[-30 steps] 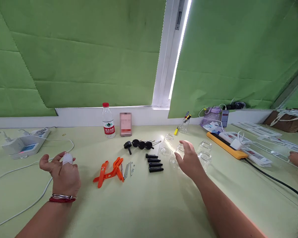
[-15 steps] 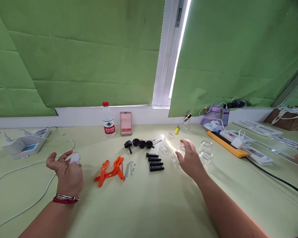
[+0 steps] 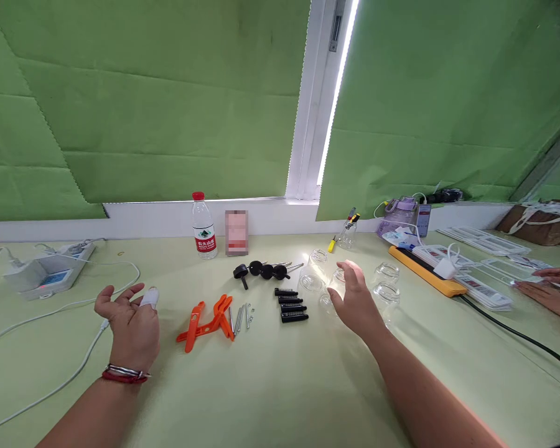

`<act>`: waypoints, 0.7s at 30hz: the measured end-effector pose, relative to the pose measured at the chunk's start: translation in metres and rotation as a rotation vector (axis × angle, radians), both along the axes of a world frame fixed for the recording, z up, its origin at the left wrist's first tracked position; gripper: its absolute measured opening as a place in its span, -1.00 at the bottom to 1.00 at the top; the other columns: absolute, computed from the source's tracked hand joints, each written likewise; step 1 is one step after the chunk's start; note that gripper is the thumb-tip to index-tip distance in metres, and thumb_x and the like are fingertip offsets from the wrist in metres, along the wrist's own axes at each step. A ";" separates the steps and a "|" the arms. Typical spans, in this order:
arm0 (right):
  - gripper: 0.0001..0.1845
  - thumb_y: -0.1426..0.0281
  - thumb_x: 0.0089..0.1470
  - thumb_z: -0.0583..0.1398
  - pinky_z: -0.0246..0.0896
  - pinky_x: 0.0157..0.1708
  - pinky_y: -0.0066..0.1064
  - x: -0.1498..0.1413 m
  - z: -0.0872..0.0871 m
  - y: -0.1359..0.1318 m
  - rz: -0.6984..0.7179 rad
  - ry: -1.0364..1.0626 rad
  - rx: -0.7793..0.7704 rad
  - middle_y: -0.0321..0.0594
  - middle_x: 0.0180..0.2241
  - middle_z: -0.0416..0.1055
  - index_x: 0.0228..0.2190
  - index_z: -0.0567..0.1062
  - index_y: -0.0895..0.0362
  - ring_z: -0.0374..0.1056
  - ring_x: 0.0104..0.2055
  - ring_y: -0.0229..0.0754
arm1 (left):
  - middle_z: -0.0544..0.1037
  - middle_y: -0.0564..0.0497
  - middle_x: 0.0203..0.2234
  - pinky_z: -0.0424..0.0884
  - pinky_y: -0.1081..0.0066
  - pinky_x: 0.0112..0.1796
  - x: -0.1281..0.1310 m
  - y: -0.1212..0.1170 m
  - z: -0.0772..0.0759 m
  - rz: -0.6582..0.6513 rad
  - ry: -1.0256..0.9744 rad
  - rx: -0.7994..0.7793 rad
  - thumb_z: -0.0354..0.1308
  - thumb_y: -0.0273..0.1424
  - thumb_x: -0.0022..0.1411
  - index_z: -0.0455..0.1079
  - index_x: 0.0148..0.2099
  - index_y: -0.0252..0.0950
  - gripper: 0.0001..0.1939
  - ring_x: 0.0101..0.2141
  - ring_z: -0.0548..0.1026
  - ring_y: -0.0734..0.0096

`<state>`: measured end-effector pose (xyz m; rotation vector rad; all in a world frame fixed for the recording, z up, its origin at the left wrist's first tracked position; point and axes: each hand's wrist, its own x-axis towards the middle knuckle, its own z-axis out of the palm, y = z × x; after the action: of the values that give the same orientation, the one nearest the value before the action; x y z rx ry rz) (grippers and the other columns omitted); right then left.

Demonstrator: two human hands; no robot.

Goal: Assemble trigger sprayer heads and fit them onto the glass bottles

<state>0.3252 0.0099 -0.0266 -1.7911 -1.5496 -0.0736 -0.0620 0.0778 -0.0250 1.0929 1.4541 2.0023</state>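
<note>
Head view: found right hand (image 3: 354, 305) at the clear glass jars (image 3: 312, 280) on the bench (image 3: 280, 392), far nearer than left hand (image 3: 133, 330). Noted thumb and fingers parted about one jar (image 3: 339, 276), just ahead and leftward of the palm; could not tell grasp from hover. Judged jar axes roughly vertical. Recorded left fingers released, loosely curled, near white cable (image 3: 86, 359).

Right grip (image 3: 358, 305) by clear jars (image 3: 386, 292) (orange parts (image 3: 194, 328) nearer the left grip (image 3: 134, 326))
</note>
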 end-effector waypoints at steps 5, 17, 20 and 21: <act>-0.46 0.36 0.05 0.08 0.23 -0.01 -0.08 0.001 -0.002 0.000 0.009 0.001 -0.003 -0.03 0.19 -0.02 0.09 0.12 0.02 0.25 0.05 0.00 | 0.31 0.05 -0.16 0.15 0.58 -0.54 -0.001 0.002 -0.003 -0.027 -0.002 0.019 0.11 -0.70 -0.23 -0.07 -0.05 -0.15 -0.29 -0.46 0.25 0.61; -0.44 0.36 0.04 0.09 0.23 -0.02 -0.06 0.000 -0.002 -0.001 0.020 -0.002 -0.001 -0.03 0.19 -0.02 0.09 0.11 -0.01 0.28 0.02 0.00 | 0.31 -0.01 -0.12 0.20 0.64 -0.55 -0.003 0.005 -0.010 -0.061 0.025 -0.011 0.17 -0.65 -0.22 -0.08 0.01 -0.13 -0.23 -0.39 0.30 0.58; -0.43 0.36 0.03 0.09 0.24 -0.04 -0.07 0.000 -0.002 -0.001 0.012 -0.008 -0.005 -0.02 0.19 -0.02 0.10 0.11 -0.01 0.28 0.02 0.00 | 0.31 -0.01 -0.11 0.21 0.64 -0.54 -0.004 0.006 -0.012 -0.068 0.035 -0.024 0.19 -0.63 -0.23 -0.08 0.03 -0.13 -0.21 -0.40 0.31 0.59; -0.43 0.36 0.04 0.09 0.24 -0.04 -0.07 0.000 -0.002 -0.001 0.009 -0.008 -0.009 -0.02 0.19 -0.02 0.10 0.11 -0.01 0.27 0.02 0.00 | 0.32 -0.01 -0.11 0.21 0.64 -0.55 -0.004 0.006 -0.013 -0.073 0.034 -0.023 0.19 -0.63 -0.23 -0.08 0.03 -0.12 -0.21 -0.41 0.31 0.59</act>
<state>0.3250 0.0085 -0.0282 -1.7924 -1.5660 -0.0696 -0.0657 0.0841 -0.0377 1.1588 1.4302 1.9215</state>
